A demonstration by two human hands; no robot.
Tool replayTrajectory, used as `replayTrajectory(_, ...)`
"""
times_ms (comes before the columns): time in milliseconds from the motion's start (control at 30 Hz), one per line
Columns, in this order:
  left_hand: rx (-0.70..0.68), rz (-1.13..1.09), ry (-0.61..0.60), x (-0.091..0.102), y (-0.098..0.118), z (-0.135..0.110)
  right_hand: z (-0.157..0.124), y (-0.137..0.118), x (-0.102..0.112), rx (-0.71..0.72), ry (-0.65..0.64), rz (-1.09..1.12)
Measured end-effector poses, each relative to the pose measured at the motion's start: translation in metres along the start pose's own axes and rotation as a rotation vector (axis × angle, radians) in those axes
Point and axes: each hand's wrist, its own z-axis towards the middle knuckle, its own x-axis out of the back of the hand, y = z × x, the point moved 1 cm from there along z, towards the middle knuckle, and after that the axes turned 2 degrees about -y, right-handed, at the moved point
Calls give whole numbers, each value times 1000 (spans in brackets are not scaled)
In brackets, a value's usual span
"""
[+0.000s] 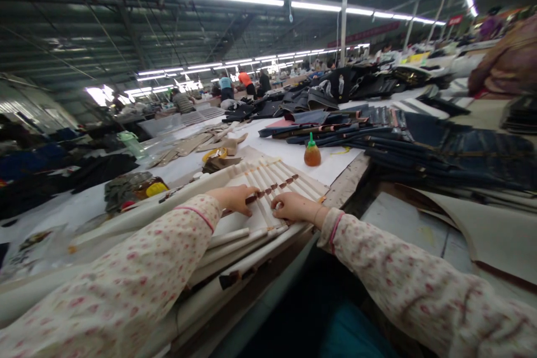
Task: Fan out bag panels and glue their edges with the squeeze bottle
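Observation:
Cream fabric strips (268, 176) lie side by side on the table in front of me, with small dark brown tabs (289, 180) in slanting rows across them. My left hand (235, 199) reaches over the strips' left side, its thumb and finger closed about the end of a brown tab (251, 199). Close by on the right, my right hand (296, 206) rests on the strips with curled fingers pinched together. Whatever is between those fingertips is hidden. Beyond the strips stands a round bottle of amber liquid (312, 155) with a green nozzle.
Stacked dark denim pieces (403, 145) cover the table at right. A yellow tape roll (215, 154) lies behind the strips, near beige cut pieces (188, 144). Long cream rolls (268, 249) run along the near table edge. Several people work farther back.

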Motion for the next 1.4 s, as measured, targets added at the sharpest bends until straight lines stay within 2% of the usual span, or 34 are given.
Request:
replayTrajectory(200,9,-11,0,-2,-3,2,10,-4,1,-155,-51,143)
replayTrajectory(367,19,-33,-3,-2,-4,2,17,-13,7,-244,-122,178)
replayTrajectory(600,-6,-89,-22,1,-7,-1,19,-15,5,-229,-63,288)
replayTrajectory(800,-10,-186,-66,4,-9,-5,8,-29,12,-168,-89,394)
replayTrajectory(933,-22,-215,-72,2,-13,-1,8,-29,10,-150,-71,312)
replayTrajectory(1133,-21,-204,-73,0,-18,3,17,-18,1,-90,13,58)
replayTrajectory(1400,-7,-88,-20,-2,-8,1,14,-19,-10,19,115,-146)
